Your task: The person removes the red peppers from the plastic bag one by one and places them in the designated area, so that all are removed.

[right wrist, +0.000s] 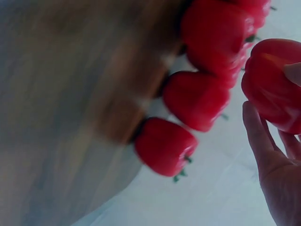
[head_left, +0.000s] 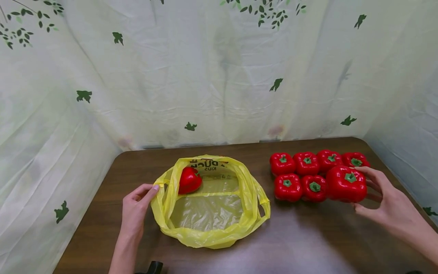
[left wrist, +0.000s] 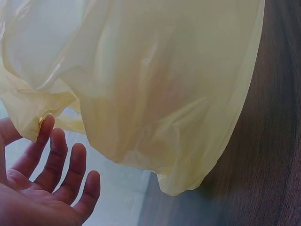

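Observation:
My right hand (head_left: 388, 198) grips a red bell pepper (head_left: 342, 186) between thumb and fingers, at the right of the head view. The right wrist view shows that pepper (right wrist: 270, 94) raised off the dark tabletop. Beside it stand several more red bell peppers (head_left: 288, 187) with green stems, in two rows. My left hand (head_left: 135, 209) pinches the left handle of a yellow plastic bag (head_left: 213, 238), whose mouth gapes upward. One red bell pepper (head_left: 189, 180) lies inside, against the bag's left wall. In the left wrist view, the thumb and index finger hold the thin film (left wrist: 35, 110).
The dark wooden table (head_left: 294, 243) has rounded far corners. A pale curtain (head_left: 205, 76) with leaf and bird prints hangs behind it and along both sides. A small black object (head_left: 155, 267) shows at the near edge, by the left forearm.

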`<state>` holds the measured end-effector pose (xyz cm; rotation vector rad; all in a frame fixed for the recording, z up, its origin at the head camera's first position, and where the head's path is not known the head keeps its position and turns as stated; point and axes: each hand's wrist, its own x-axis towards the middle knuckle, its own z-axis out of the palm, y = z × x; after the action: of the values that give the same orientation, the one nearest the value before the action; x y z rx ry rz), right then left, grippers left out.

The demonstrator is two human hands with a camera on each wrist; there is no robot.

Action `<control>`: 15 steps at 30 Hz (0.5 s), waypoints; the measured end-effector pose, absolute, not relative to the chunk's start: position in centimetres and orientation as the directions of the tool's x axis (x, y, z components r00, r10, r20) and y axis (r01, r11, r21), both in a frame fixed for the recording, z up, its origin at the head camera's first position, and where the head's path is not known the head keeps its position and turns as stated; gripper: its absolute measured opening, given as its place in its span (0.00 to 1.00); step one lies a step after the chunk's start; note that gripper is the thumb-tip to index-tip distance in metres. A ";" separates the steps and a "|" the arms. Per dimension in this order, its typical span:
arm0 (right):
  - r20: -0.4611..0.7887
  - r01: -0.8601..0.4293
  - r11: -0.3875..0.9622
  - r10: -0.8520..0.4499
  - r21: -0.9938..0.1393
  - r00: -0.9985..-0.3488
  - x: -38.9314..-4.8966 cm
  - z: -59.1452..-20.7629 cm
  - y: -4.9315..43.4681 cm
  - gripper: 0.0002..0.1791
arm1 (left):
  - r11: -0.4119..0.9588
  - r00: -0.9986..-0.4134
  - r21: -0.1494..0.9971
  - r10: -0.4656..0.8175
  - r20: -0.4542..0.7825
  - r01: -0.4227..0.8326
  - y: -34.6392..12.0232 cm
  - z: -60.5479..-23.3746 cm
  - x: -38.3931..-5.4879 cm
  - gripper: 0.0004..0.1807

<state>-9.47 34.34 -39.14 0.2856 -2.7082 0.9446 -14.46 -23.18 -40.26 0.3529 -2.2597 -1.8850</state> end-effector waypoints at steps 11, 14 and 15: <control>0.256 -0.216 0.780 -0.074 -0.588 -0.964 -10.0 -41.7 36.7 0.57 | 0.178 -0.956 0.980 -0.291 -0.031 -0.086 -23.1 -40.2 -14.4 0.19; 0.262 -0.232 0.769 -0.087 -0.596 -0.961 -10.3 -42.4 37.2 0.56 | 0.176 -0.956 0.980 -0.292 -0.034 -0.088 -23.1 -40.2 -14.4 0.18; 0.258 -0.234 0.768 -0.092 -0.597 -0.962 -10.3 -42.6 37.3 0.56 | 0.176 -0.956 0.980 -0.292 -0.034 -0.088 -23.2 -40.2 -14.4 0.18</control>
<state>-10.35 37.30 -42.61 0.2568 -2.7489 0.9699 -14.41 -23.16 -40.20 0.3734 -2.2791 -1.8824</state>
